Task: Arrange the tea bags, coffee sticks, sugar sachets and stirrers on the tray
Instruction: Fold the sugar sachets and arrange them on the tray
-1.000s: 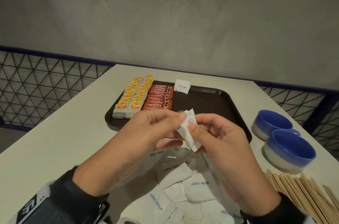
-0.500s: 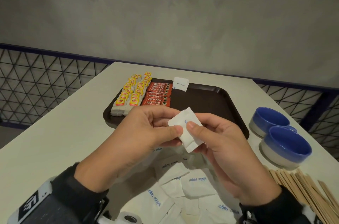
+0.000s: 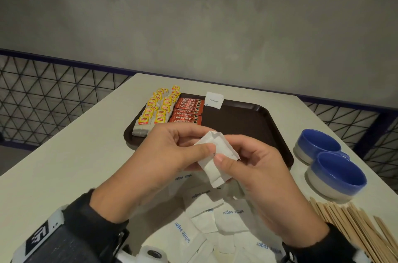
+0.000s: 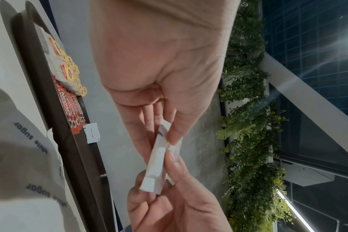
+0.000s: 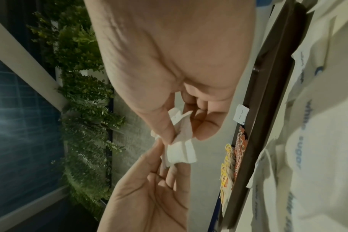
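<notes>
Both hands hold white sugar sachets (image 3: pixel 215 159) in the air above the near edge of the dark brown tray (image 3: pixel 254 124). My left hand (image 3: pixel 185 150) pinches them from the left, my right hand (image 3: pixel 234 163) from the right, thumbs on top. From the left wrist view the sachets (image 4: pixel 159 158) look like a thin stack seen edge-on. On the tray lie rows of yellow-tagged tea bags (image 3: pixel 157 109), red coffee sticks (image 3: pixel 188 110) and one sugar sachet (image 3: pixel 214 100) leaning at the far rim. Loose sugar sachets (image 3: pixel 206 219) pile on the table below my hands. Wooden stirrers (image 3: pixel 353 228) lie at the right.
Two blue-and-white bowls (image 3: pixel 327 161) stand right of the tray. The white table (image 3: pixel 64 165) ends at a wire mesh railing (image 3: pixel 43 99) on the left and behind. The tray's right half is bare.
The sachets between my fingers have turned flatter toward the camera and my thumbs have shifted on them. Both hands stay in about the same place above the tray's near edge.
</notes>
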The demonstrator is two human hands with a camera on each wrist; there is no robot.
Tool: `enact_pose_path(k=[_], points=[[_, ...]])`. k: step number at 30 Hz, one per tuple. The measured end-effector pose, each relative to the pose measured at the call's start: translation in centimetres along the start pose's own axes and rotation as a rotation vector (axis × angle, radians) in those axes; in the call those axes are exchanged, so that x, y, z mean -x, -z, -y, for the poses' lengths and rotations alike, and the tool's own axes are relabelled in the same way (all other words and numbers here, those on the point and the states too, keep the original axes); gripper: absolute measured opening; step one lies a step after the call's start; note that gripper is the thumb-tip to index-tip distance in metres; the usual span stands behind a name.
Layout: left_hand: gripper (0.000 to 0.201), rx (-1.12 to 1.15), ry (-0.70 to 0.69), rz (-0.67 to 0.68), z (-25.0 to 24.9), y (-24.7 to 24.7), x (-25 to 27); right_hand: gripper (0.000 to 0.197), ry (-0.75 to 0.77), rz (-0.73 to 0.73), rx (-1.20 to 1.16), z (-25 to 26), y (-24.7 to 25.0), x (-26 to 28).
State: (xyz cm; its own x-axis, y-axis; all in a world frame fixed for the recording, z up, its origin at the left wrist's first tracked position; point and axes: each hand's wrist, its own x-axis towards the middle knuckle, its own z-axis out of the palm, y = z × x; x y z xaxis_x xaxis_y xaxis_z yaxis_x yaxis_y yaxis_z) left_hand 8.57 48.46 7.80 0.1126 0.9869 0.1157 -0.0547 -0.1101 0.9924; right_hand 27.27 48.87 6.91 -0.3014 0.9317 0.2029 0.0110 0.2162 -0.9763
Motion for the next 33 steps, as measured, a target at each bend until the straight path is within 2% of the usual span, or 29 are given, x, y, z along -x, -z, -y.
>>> enact_pose_path(k=[5,10,13,17,21,24,28,33], points=[[0.012,-0.018,0.0,0.004,-0.1,-0.2,0.0,0.013,0.028,-0.057,0.013,-0.1,-0.3,0.0],[0.01,-0.03,-0.011,-0.004,-0.1,-0.3,0.1,0.022,0.013,-0.148,-0.013,0.0,-0.3,0.1],[0.01,0.008,-0.026,-0.058,0.0,-0.3,-0.1,0.022,-0.004,-0.131,-0.065,0.3,-0.3,0.1],[0.013,0.049,0.006,-0.058,-0.1,-0.2,-0.2,0.01,-0.021,-0.149,-0.093,0.1,-0.2,0.0],[0.024,0.062,0.026,0.013,-0.1,-0.3,0.0,0.011,-0.048,-0.183,-0.087,0.2,-0.1,0.0],[0.032,0.051,0.028,0.016,-0.2,-0.2,0.0,0.014,-0.06,-0.188,-0.094,0.3,-0.2,0.0],[0.035,0.058,0.023,-0.008,-0.2,-0.1,-0.1,0.029,-0.099,-0.14,-0.083,0.8,-0.1,0.0],[0.038,0.027,0.058,-0.034,-0.3,-0.5,0.1,0.01,-0.125,0.019,0.152,2.1,1.1,-0.4]])
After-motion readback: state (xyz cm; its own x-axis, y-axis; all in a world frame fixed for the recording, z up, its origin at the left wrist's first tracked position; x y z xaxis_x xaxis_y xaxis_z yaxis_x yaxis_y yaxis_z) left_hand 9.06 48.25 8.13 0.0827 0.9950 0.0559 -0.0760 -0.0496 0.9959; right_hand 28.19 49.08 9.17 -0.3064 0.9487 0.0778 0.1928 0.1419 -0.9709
